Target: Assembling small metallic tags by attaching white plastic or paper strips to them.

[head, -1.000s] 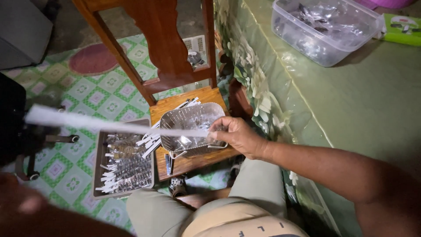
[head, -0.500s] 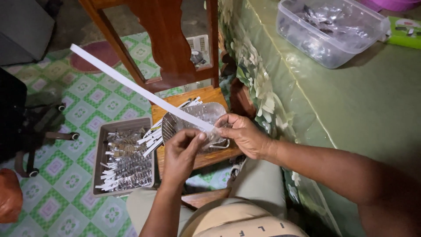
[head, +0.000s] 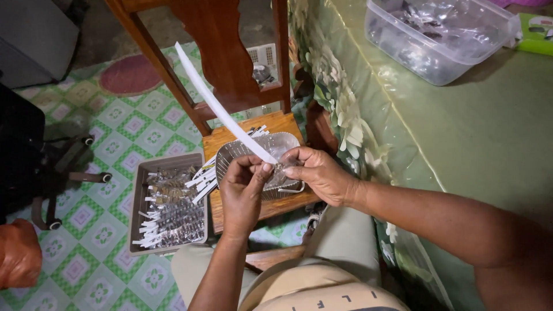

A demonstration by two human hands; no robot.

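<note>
Down at far left, an orange-brown bag (head: pixel 18 260) sits on the green-and-white tiled floor (head: pixel 103 236), with the black wheeled base of an office chair (head: pixel 57 178) just above it. Further up, a round reddish mat (head: pixel 131 75).

Next over: a grey rectangular tray (head: pixel 167 201) on the floor, packed with small clear packets and short white strips. It lies just beside the wooden chair (head: pixel 230 69).

Chair seat carries a loose fan of more white strips (head: pixel 203 177) at its left edge and a silvery mesh basket (head: pixel 262 151) in the middle. Both my hands hover over this basket and hide most of its inside; contents too dim to tell.

My left hand (head: pixel 245 193): fingers curled, thumb and forefinger pressed together, pinching the lower end of a long white strip (head: pixel 222 109). My right hand (head: pixel 319 175) comes in from the right, its fingertips pinched together right at the same end, touching or nearly touching my left; something small and dark shows between them, cannot tell what.

Strip itself: narrow, flat, plain white, straight. It runs up and to the left from my fingers, crossing in front of the chair back.

Right side: green worktop (head: pixel 489 132) with a leaf-patterned cloth edge; a clear plastic tub (head: pixel 438 34) holding dark small pieces stands at its far end, well apart from my hands.
</note>
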